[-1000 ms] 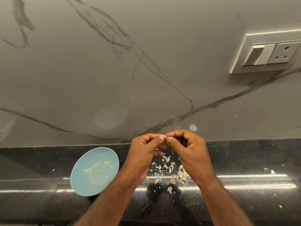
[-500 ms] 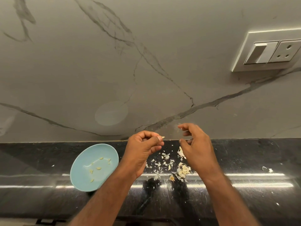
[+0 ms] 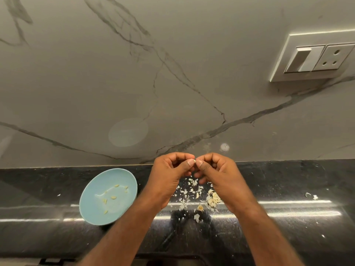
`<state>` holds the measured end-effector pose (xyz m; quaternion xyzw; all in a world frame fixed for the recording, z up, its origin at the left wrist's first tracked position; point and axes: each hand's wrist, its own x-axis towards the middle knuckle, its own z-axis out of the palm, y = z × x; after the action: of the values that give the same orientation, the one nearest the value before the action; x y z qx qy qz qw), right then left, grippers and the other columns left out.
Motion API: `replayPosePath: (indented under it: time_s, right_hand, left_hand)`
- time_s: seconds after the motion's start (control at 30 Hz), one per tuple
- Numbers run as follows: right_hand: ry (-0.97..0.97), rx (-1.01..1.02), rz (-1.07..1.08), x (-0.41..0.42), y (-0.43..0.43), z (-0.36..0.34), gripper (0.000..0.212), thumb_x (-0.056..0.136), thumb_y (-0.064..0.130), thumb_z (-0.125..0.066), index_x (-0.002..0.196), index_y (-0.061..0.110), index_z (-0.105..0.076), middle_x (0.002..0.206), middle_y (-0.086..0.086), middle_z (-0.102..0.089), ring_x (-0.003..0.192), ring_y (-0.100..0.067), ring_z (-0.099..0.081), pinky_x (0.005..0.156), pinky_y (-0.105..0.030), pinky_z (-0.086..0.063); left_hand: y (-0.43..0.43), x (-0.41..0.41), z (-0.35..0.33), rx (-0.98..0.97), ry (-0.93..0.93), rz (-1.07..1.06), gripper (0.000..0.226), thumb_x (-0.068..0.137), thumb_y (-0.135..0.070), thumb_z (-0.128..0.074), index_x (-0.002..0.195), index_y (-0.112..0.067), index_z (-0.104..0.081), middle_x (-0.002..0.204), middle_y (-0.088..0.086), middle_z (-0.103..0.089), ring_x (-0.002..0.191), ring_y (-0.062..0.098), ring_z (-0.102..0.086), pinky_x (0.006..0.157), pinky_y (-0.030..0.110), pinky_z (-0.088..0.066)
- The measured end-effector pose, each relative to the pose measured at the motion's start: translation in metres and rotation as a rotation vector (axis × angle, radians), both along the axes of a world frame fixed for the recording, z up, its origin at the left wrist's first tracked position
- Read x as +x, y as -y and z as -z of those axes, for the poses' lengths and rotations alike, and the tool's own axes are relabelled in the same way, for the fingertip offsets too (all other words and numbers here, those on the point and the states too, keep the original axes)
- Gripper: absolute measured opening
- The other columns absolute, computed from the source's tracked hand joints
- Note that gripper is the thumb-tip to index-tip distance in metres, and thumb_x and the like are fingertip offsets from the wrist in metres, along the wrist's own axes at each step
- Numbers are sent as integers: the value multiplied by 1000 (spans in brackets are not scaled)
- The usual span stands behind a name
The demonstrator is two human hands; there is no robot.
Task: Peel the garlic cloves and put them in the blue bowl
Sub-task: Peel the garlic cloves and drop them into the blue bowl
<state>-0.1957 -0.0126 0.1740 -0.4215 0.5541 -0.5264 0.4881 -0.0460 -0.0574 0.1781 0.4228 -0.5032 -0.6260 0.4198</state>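
- Pinching a small pale garlic clove (image 3: 194, 160) between curled thumbs and fingertips, the left hand (image 3: 169, 175) and right hand (image 3: 221, 173) are meeting above the glossy black stone surface (image 3: 288, 227), likely so the skin is dropping there.
- The round pale-blue bowl (image 3: 123, 177) is sitting just left of the hands, keeping peeled cloves within reach.

One head-worn wide-angle camera looked forward and down, close above the counter (image 3: 288, 237), the marbled wall (image 3: 172, 73) at twelve o'clock.

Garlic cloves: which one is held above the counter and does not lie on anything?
The small clove pinched between the left hand and the right hand. The others lie in the blue bowl or piled on the black counter.
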Motion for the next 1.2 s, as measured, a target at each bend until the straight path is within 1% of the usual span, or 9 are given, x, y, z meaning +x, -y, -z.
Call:
replayPosePath:
  time_s: [0.1,0.33,0.53,0.7,0.8,0.87,1.0,1.07,1.2]
  right_hand:
    - [113,26,-21,3,1,0,12,93,12,-67,103,6,-70,90,-10,-75,75,-17,-69,65,-27,-56]
    - [173,57,-65,-1,-1,2,10,96,13,-61,93,6,-68,71,-2,-66,64,-14,-63,52,-23,-49]
    - [51,74,-91,-2,-1,-2,12,96,14,-63,86,10,-66,70,-4,-63,62,-14,-63,53,-25,-48]
    - [-137,-49,-102,1,-5,-3,13,95,18,-65,84,11,-64,67,-2,-66,63,-13,-60,59,-28,-51]
    - [-324,-231,-33,6,-5,1,14,94,14,-67,81,12,-64,69,-5,-65,64,-23,-58,61,-39,-50]
    - [-407,-341,3,9,-3,5,13,94,7,-67,81,10,-65,71,0,-63,67,-21,-58,61,-41,-51]
    - [-448,-449,1,11,1,7,11,93,5,-62,84,10,-65,77,4,-66,73,-15,-64,65,-34,-54]
    - [-424,-428,25,14,2,8,12,96,6,-61,86,10,-65,77,7,-67,73,-13,-65,65,-28,-54]
    - [-255,-203,63,24,-1,6,14,101,17,-58,88,14,-62,77,1,-70,72,-9,-68,65,-28,-57]
  left_hand:
    - [-2,-1,0,-82,77,-13,9,88,-9,-71,96,-11,-75,89,3,-76,84,11,-71,74,19,-54]
    - [4,7,2,-367,314,54,10,88,-14,-73,91,-24,-77,89,-4,-73,86,9,-68,80,24,-55]
    - [6,11,1,-655,570,147,8,94,-13,-68,86,-15,-67,76,-11,-61,73,7,-56,64,14,-43]
    - [3,13,-7,-478,521,202,19,97,-12,-61,80,-18,-57,67,-10,-53,62,2,-45,58,17,-41]
    - [-2,10,-10,-342,446,146,21,98,-10,-57,78,-15,-56,61,-11,-48,58,3,-41,55,18,-38]
    - [-8,7,-10,-186,330,126,24,100,-6,-53,77,-14,-55,60,-8,-46,56,6,-39,52,19,-34]
    - [-15,1,-10,116,47,113,24,102,-3,-45,83,-11,-56,65,-2,-50,59,7,-43,49,17,-33]
    - [-15,-1,-10,103,22,73,20,103,-6,-46,86,-9,-57,66,-2,-52,60,7,-44,49,17,-35]
    - [-15,-1,-7,-142,144,-26,13,101,-10,-55,91,-3,-60,70,-2,-62,62,4,-54,56,18,-44]
